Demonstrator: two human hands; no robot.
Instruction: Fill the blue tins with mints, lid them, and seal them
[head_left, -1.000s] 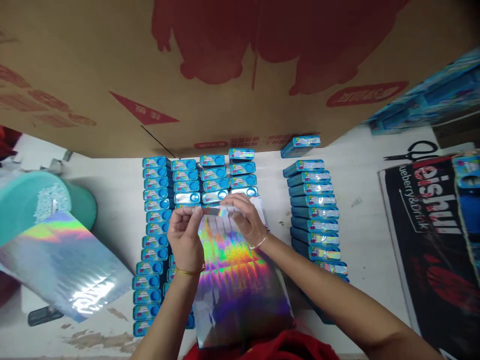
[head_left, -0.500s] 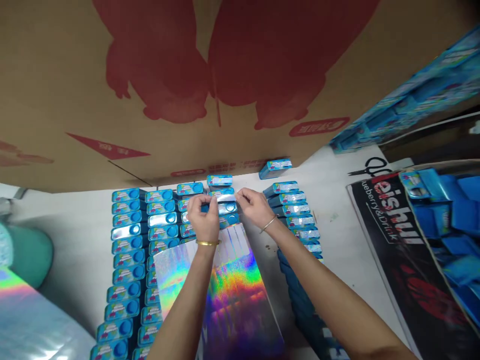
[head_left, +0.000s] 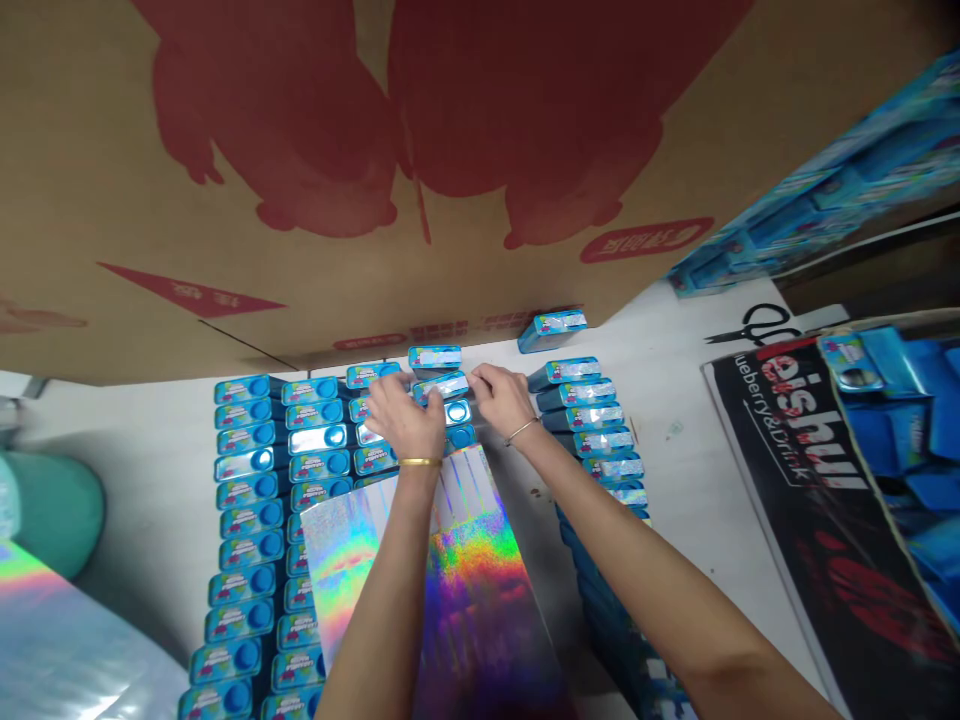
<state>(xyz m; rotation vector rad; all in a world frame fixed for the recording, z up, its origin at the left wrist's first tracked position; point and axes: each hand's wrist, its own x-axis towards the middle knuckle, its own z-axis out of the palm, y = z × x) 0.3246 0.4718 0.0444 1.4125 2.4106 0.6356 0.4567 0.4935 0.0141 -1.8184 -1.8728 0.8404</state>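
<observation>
A small blue tin [head_left: 441, 386] with a pale shiny sticker strip along its top stands slightly askew between my hands. My left hand [head_left: 409, 418] is curled at its left side, thumb against the tin's near edge. At the tin's right end, my right hand [head_left: 504, 403] is closed, thumb and forefinger together; what lies between those fingertips is hidden. Just behind stands another blue tin [head_left: 435, 357] with a strip on it. Below my hands, a rainbow-shiny sticker sheet [head_left: 480, 590] lies over part of the tin rows.
Rows of blue tins [head_left: 244, 550] fill the left; a column of stickered tins [head_left: 592, 415] stands right. A large cardboard box [head_left: 480, 290] walls off the back. Scissors [head_left: 754, 328], a black printed board [head_left: 795, 480] and a box of blue tins [head_left: 922, 400] lie right; a green tub [head_left: 60, 510] stands left.
The shiny strip that was stretched between both hands' fingertips now lies along the top of the tin. My left hand has spread from a pinch to rest around the tin's side.
</observation>
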